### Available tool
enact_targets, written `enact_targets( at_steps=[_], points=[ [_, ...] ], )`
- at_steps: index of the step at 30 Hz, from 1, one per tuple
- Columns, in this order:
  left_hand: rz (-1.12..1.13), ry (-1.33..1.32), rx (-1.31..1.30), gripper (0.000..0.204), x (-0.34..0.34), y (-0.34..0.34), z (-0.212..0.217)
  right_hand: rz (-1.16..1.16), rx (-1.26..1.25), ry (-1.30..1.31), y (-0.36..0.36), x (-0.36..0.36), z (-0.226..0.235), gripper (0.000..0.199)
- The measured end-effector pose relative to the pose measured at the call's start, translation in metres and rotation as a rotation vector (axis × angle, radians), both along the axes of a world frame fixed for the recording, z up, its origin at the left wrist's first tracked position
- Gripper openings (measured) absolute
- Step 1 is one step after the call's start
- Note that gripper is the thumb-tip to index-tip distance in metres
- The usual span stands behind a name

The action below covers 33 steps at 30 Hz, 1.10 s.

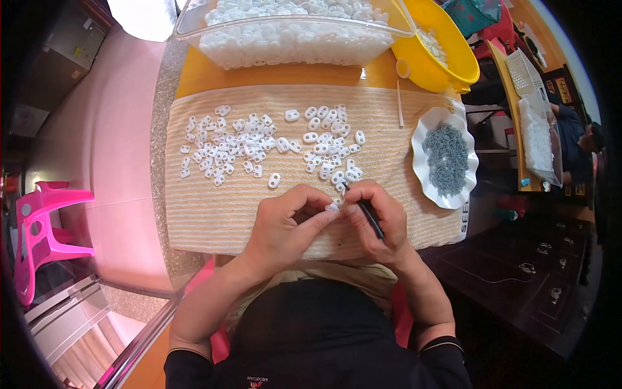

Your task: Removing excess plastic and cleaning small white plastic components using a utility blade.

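My left hand [291, 217] pinches a small white two-hole plastic piece [332, 207] between thumb and fingertips, mostly hidden by them. Close beside it, my right hand [379, 217] grips a slim black pen-like tool [370, 219], its upper end pointing away from me; the exact kind is unclear. Both hands meet over the near part of a striped beige cloth [207, 223]. Beyond them lies a loose group of white two-hole pieces [322, 148], rounded and oval. A larger scatter of similar pieces [236, 146] covers the cloth to the left, and one oval piece [274, 180] lies apart.
A white scalloped dish [420, 155] of small grey springs [446, 159] stands at the right. At the back are a clear bin [295, 32] full of white pieces and a yellow basin [463, 61]. A thin pale stick [400, 104] lies nearby. Pink stool [45, 236] stands left; another person [576, 146] sits far right.
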State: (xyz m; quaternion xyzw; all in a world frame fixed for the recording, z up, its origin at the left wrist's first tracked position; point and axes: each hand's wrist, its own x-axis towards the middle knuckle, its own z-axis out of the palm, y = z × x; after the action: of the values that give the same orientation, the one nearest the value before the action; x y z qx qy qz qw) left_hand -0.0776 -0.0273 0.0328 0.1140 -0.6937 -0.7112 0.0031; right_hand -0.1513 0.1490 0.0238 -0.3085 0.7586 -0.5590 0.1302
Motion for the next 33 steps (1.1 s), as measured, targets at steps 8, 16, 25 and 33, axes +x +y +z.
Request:
enact_targets(
  at_steps=[8,16,25,33],
  points=[
    [0.047,-0.044,0.056,0.011,0.001,-0.007,0.0,-0.104,0.121,0.154,0.006,-0.014,0.009,0.013],
    [0.129,0.042,-0.149,0.012,-0.004,-0.032,-0.004,-0.177,0.361,0.425,0.017,-0.026,0.002,0.019],
    [0.004,0.106,-0.491,0.01,-0.004,-0.045,0.002,-0.212,0.345,0.421,0.016,-0.028,0.005,0.02],
    [-0.051,0.156,-0.737,0.01,-0.007,-0.047,0.004,-0.23,0.313,0.426,0.021,-0.028,0.006,0.021]
  ],
)
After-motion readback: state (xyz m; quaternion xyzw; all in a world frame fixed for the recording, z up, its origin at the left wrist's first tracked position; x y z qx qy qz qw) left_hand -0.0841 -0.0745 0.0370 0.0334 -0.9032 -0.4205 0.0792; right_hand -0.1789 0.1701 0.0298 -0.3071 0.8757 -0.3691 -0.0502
